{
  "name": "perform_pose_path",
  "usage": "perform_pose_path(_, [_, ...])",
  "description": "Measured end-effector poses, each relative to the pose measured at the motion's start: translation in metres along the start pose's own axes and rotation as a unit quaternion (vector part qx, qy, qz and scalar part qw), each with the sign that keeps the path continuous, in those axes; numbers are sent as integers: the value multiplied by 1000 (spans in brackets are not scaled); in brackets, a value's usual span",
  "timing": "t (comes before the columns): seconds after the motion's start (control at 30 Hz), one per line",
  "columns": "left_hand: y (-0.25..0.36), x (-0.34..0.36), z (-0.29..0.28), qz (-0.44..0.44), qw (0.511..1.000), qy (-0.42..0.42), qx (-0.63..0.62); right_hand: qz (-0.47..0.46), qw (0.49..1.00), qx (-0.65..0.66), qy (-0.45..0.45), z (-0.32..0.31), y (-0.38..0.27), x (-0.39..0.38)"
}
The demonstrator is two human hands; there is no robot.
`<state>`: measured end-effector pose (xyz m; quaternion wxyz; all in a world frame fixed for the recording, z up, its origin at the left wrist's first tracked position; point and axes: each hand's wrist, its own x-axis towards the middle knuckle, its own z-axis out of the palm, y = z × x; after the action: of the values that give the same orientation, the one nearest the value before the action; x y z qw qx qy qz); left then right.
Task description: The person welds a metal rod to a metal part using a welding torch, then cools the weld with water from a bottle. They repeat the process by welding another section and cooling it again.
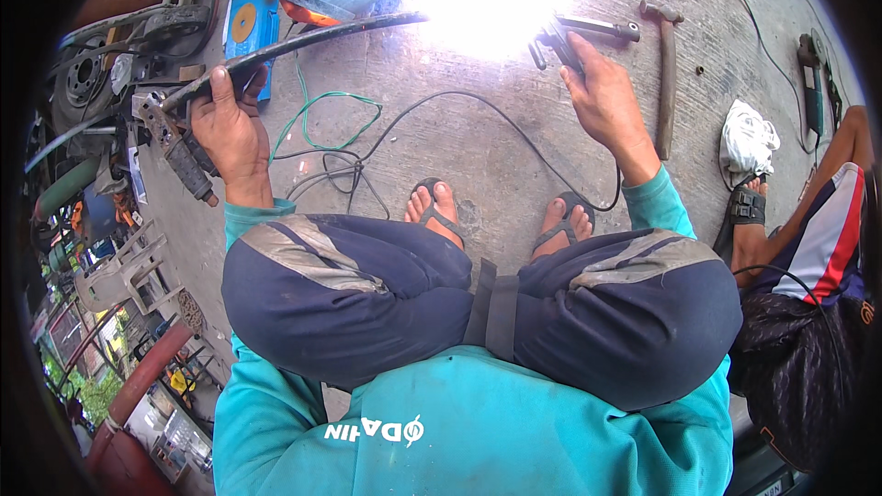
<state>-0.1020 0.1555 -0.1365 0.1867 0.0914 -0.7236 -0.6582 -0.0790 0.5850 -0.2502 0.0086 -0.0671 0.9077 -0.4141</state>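
Observation:
My left hand (231,129) grips a long dark metal bar (322,36), thumb on top and fingers curled beneath it. The bar runs away to the right into a blinding white glare (491,5), like a welding arc. A rusty jointed metal piece (184,152) sits at its near end, beside my left wrist. My right hand (606,96) is closed around a dark tool that looks like a welding electrode holder (562,48), its tip at the glare's edge. Just beyond my right fingers lies a metal rod with a ring end (630,32). The glare hides where bar and tool meet.
A hammer (668,83) lies on the concrete to the right, with an angle grinder (813,96) and white cloth (749,140) farther out. Another person's leg (763,230) is close on the right. Black cable (514,110) and green wire (312,103) loop before my feet. Scrap parts crowd the left.

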Motion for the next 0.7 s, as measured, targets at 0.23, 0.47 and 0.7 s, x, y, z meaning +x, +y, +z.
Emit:
perform_pose_path(0.23, [1,3,-3,-14,999,-41,-31,44,999,30,9,-2,3,-1])
perform_pose_path(0.47, [0,3,-7,-16,996,-59,-66,70,997,30,3,-10,-3,-1])
perform_pose_path(0.7, [-10,-8,-12,-50,997,-11,-50,51,999,6,13,-1,-2,-1])
